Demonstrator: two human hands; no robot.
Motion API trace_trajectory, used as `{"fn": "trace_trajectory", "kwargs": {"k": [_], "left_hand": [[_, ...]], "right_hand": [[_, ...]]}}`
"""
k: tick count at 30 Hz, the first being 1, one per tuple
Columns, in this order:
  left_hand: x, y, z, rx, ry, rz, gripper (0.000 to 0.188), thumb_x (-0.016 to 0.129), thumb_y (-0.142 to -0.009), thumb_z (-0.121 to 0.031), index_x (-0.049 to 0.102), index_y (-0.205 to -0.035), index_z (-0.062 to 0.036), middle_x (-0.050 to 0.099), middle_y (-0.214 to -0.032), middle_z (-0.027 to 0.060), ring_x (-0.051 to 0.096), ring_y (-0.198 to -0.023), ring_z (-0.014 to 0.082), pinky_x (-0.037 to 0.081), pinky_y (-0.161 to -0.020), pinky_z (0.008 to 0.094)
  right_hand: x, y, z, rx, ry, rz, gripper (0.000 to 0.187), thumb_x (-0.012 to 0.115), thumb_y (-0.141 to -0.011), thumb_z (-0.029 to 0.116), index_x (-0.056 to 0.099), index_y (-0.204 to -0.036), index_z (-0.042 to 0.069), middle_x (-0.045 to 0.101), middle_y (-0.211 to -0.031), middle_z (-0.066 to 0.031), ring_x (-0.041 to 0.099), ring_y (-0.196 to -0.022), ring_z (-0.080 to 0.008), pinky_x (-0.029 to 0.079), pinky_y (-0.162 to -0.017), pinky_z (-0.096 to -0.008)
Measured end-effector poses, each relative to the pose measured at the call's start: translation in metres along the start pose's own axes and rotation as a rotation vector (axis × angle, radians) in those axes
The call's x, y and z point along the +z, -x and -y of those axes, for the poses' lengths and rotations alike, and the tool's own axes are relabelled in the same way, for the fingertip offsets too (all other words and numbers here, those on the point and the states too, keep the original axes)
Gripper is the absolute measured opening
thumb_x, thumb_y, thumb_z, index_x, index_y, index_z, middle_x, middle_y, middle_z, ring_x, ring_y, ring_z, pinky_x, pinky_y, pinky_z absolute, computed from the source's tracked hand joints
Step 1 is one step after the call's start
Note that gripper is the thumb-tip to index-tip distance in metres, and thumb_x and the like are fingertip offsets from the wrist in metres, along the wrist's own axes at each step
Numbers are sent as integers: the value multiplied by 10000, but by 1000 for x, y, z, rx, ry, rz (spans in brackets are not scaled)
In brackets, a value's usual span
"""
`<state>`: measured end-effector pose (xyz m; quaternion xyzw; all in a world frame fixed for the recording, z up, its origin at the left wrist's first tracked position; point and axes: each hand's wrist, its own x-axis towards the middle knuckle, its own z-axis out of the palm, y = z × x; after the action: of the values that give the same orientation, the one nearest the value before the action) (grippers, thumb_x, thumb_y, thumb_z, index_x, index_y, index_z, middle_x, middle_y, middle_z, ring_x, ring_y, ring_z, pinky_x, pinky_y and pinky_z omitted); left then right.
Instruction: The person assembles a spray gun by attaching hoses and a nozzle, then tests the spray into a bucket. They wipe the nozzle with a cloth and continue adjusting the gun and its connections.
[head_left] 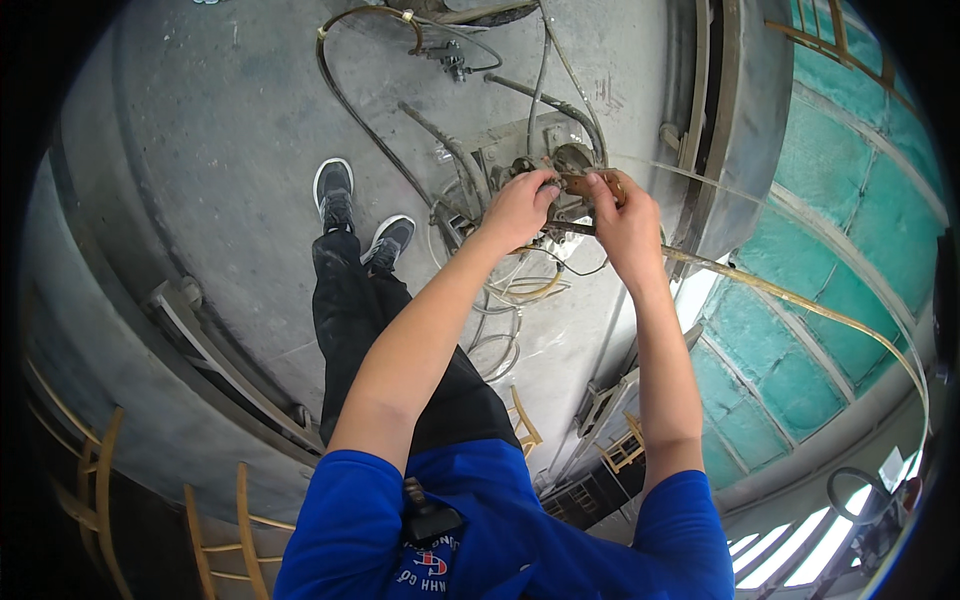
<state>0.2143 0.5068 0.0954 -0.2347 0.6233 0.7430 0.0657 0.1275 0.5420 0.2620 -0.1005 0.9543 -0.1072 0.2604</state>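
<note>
My left hand [518,212] and my right hand [627,218] are raised side by side over a dirty metal machine [572,158] with hoses joined to it. A flat, rust-brown piece [578,185] runs between them; its exact kind is too small to tell. The fingers of my right hand are closed round its right end. By the other end my left fingers are pinched together, and what they grip is hidden. Just below the hands a dark bar or pipe [570,228] crosses the machine.
Coiled thin hoses [515,290] lie on the grey floor below the machine. A dark hose [350,95] loops toward a spray-gun-like fitting [455,62]. A long yellowish hose [790,297] stretches right, past green panels [830,250]. Wooden chair frames [245,530] stand lower left.
</note>
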Motion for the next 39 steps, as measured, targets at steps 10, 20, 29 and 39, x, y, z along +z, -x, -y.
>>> {"fn": "trace_trajectory", "kwargs": {"k": [10, 20, 29, 39], "left_hand": [[-7, -3, -5, -65, 30, 111, 331, 555, -945, -280, 581, -1180, -48, 658, -1092, 215, 607, -1057, 391, 478, -881, 453], [-3, 0, -17, -46, -153, 62, 244, 514, -958, -261, 548, -1079, -52, 669, -1024, 190, 626, -981, 395, 477, -831, 502], [-1, 4, -21, -14, -181, 6, 206, 519, -941, -219, 541, -1040, -40, 660, -975, 194, 620, -939, 405, 471, -796, 515], [3, 4, -18, 39, -220, -48, 202, 516, -938, -208, 544, -1035, -33, 657, -952, 194, 625, -919, 397, 475, -785, 506]], "right_hand": [[0, -22, 4, -54, -67, 47, 229, 612, -956, 203, 619, -929, -24, 715, -760, -145, 675, -668, -204, 493, -618, -311], [4, -27, -1, -82, -129, 44, 236, 583, -979, 191, 612, -923, -36, 712, -767, -145, 642, -653, -158, 479, -598, -298], [2, -33, -4, -105, -163, 99, 235, 571, -985, 166, 575, -882, -46, 702, -749, -149, 643, -653, -136, 471, -591, -281], [-1, -37, -4, -123, -179, 109, 283, 586, -982, 222, 578, -868, -37, 667, -687, -104, 466, -630, -76, 429, -584, -271]]}}
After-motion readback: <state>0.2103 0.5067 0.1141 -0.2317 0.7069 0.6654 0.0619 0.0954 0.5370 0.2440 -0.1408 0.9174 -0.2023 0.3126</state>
